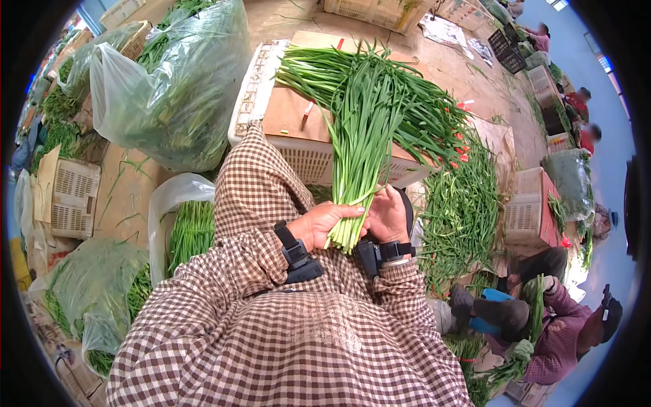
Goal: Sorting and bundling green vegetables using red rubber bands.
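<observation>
My left hand (325,219) is closed round the pale lower stems of a bunch of long green leafy stalks (358,147), probably garlic chives, with its thumb lying across them. Close against the right side of the same stems is my right hand (387,213), palm partly turned up and fingers curled; its fingertips are partly hidden behind the stalks. The bunch's leafy tops rest over a pile of similar stalks (310,66) on a cardboard sheet (292,114), which lies on an upturned white plastic crate (305,157). A small red and white tool (307,111) lies on the cardboard.
Large clear plastic bags of greens (198,96) stand to the left, with an open bag of stalks (192,229) nearer me. Loose leaves (457,219) cover the floor at right. A co-worker in a purple top (557,351) sits at lower right holding greens. Another crate (524,208) stands beyond.
</observation>
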A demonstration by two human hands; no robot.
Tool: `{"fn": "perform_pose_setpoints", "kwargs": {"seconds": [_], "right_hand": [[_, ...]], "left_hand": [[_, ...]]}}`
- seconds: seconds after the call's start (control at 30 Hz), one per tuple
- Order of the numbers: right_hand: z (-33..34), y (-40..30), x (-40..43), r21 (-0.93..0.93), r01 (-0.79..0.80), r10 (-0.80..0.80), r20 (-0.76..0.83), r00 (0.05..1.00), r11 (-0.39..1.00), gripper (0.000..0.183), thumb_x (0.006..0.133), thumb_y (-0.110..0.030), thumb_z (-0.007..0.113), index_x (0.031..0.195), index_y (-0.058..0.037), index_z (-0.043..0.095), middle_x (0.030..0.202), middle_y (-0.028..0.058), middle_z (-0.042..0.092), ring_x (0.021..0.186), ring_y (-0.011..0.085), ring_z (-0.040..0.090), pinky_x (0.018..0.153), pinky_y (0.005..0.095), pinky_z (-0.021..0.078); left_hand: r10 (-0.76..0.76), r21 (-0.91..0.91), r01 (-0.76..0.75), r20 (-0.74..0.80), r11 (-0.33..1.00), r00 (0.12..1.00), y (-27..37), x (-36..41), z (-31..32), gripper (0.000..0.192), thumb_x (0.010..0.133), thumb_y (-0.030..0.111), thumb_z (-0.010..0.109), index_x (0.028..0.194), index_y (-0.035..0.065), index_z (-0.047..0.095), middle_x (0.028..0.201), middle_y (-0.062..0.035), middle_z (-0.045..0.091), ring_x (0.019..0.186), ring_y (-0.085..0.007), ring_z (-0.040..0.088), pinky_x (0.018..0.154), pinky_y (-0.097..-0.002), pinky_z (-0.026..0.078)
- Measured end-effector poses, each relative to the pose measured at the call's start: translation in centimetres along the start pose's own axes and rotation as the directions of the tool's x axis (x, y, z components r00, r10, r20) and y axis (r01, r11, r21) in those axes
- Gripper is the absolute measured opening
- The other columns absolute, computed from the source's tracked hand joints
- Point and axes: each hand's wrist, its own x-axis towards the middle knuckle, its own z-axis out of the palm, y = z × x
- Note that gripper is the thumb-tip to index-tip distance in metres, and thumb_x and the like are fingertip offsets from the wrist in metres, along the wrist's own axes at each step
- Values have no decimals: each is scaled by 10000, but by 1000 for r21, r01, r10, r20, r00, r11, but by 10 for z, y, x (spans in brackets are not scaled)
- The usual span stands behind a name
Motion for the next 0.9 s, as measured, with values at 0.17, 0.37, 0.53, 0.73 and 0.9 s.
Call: {"fn": "perform_pose_setpoints", "kwargs": {"seconds": [0.17,0.37,0.53,0.73,0.9], "right_hand": [[1,1,0,-410,78,-162,-173,972,909,249,946,-191,503,1068,16,565,922,80,636,663,150,568,579,268,465],[8,-20,-5,-387,-13,-77,-216,973,922,250,842,19,462,1067,40,571,899,96,645,670,176,618,533,281,484],[25,-35,-16,-498,-103,-102,-368,924,861,271,836,9,468,1101,23,526,900,150,657,709,240,669,602,338,564],[24,-46,-27,-579,-201,-54,-393,918,790,264,833,29,422,1088,32,489,975,196,644,744,262,675,632,357,570],[47,-9,-32,-637,-162,-78,-330,941,754,239,837,-21,452,997,45,616,830,79,639,662,141,604,618,282,513]], "left_hand": [[-29,13,29,36,1000,999,-2,2,-3,284,876,110,608,1125,-17,560,888,-164,668,777,-247,682,700,-390,584],[-52,68,50,32,996,998,-1,-3,1,306,855,66,618,1139,-28,552,877,-165,666,775,-258,681,699,-394,585],[28,144,-22,-44,989,999,-2,-7,6,278,828,20,619,1092,-48,562,827,-146,656,718,-241,672,665,-379,582],[48,195,-27,-101,980,994,-5,-4,3,248,819,7,620,1056,-54,580,856,-144,659,722,-232,665,664,-368,576],[118,174,-107,-59,979,991,-10,1,4,285,820,2,626,1100,-36,584,937,-119,663,784,-206,662,690,-356,567]]}}
